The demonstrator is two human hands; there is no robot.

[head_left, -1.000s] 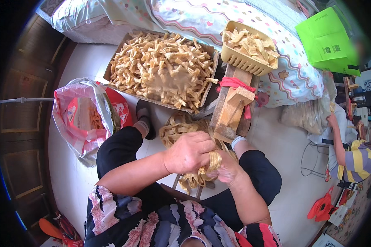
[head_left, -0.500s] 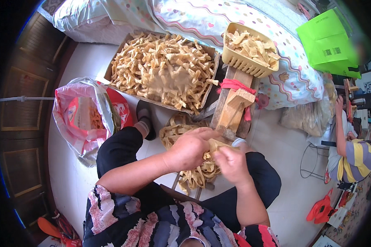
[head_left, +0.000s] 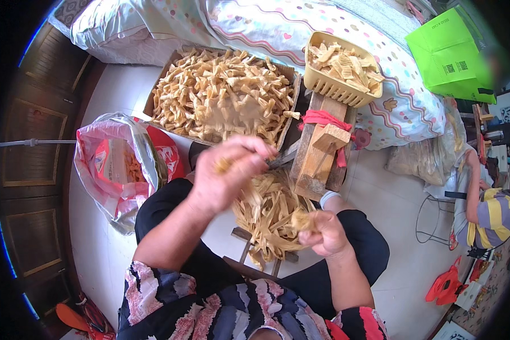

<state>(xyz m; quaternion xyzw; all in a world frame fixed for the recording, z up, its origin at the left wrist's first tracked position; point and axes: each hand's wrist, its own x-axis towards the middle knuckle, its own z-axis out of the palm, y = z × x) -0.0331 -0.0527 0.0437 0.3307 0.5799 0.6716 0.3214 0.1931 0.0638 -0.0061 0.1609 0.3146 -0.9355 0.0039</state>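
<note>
Strip pile (head_left: 272, 218), 5 o'clock; left hand (head_left: 226, 177), 9 o'clock, blurred, curls about yellowish lump (head_left: 222, 165); right hand (head_left: 324, 232), 4 o'clock, pinches bunched strip (head_left: 302, 219); both, together a second ago, now part, one piece each; carton (head_left: 289, 72) of knotted strips (head_left: 204, 85), 11 o'clock; wooden stand (head_left: 313, 161), 2 o'clock, intervenes before yellow basket (head_left: 337, 90), 1 o'clock.

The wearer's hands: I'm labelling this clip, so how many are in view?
2: the left hand, blurred, by the near edge of the cardboard box; the right hand, gripping a tan piece beside the loose strips. Neither is hidden.
</note>
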